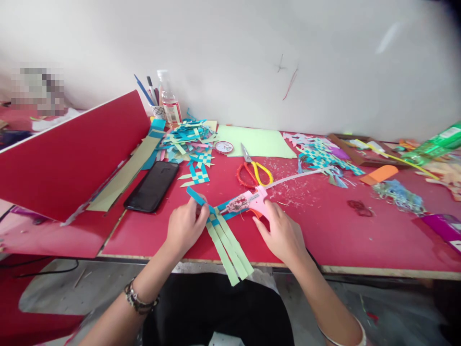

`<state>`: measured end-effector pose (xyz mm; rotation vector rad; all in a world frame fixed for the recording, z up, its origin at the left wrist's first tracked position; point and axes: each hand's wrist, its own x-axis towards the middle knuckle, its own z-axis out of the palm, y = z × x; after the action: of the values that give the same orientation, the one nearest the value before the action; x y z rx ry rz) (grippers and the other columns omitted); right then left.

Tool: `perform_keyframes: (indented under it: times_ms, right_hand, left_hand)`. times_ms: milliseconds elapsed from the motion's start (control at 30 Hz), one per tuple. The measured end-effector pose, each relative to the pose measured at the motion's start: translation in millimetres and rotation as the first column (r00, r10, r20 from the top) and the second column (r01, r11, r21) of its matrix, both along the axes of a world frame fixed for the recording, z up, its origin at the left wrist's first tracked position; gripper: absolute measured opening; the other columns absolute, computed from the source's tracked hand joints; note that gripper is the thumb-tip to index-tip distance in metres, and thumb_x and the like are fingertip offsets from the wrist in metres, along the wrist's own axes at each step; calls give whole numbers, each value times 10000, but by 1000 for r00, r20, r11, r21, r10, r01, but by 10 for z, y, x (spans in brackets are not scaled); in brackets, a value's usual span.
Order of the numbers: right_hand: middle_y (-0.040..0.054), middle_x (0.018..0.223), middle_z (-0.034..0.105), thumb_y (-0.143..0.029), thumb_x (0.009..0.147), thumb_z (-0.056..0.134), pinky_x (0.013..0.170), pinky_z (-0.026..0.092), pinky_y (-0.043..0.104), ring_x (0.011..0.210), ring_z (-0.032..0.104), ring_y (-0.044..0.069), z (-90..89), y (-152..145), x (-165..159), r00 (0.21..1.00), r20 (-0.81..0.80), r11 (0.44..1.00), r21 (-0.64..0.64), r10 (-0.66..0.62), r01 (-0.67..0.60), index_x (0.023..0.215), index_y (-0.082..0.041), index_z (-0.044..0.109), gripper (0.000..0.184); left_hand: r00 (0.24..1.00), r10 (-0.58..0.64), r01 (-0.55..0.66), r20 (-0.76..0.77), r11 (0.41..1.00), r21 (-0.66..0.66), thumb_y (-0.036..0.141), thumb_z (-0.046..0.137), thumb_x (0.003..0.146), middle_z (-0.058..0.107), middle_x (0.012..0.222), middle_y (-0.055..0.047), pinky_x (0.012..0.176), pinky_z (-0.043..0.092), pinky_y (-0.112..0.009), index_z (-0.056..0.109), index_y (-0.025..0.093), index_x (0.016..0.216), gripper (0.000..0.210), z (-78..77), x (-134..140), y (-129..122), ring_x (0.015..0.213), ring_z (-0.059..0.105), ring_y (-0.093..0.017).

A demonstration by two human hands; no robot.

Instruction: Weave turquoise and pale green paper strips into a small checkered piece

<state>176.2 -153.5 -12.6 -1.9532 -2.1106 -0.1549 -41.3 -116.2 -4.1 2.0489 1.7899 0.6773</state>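
Observation:
Between finger and thumb, my left hand (187, 223) pinches the end of woven paper strips (228, 247), blue ones crossing pale green ones. The green strips hang toward the table's front edge. My right hand (283, 233) is wrapped around the handle of a pink glue gun (248, 199). Its nozzle points left and lies at the woven part, close to my left fingers; whether it touches the paper I cannot tell. A pale glue stick (300, 178) sticks out from the back of the gun. Just behind it lie scissors (254, 170) with red and yellow handles.
A black phone (151, 186) lies left, beside a standing red panel (82, 154). Behind are a heap of woven paper pieces (190, 137), a bottle (170, 101) and a pale green sheet (259, 141). More woven pieces (320, 154) and a green bottle (437, 144) are at right.

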Motion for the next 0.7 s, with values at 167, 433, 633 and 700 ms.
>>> perform_keyframes:
  times_ms: [167,433,633,700]
  right_hand:
    - [145,1026,566,-429,788,383,570,447,284,863,567,249,-29,-11,32,995,-87,996,64,-53,59,1139,-103,415,480]
    - [181,1012,580,-528,711,425,664,435,369,891,555,307,-57,14,234,766,-487,854,73,-421,515,1115,-99,457,590]
    - [177,983,581,-515,715,417,657,424,376,882,553,307,-66,22,294,694,-535,782,94,-482,616,1101,-112,470,561]
    - [186,1021,566,-516,710,422,686,424,387,917,543,311,-75,27,297,697,-527,788,81,-486,611,1121,-108,454,580]
  left_hand:
    - [999,-15,16,45,1000,-4,386,379,782,631,651,-2,522,374,-218,473,189,751,220,48,10,-18,602,591,-152]
    - [976,-214,216,-49,975,48,341,404,784,634,777,4,545,375,-188,581,213,775,219,86,-25,-82,675,570,-118]
    - [919,-263,315,-293,938,146,299,346,825,614,856,-15,538,371,-196,613,251,916,286,-23,-39,-95,714,570,-123]
    - [903,-267,336,-337,927,166,294,346,829,608,849,-19,559,380,-206,607,256,942,287,-33,-35,-96,716,567,-129]
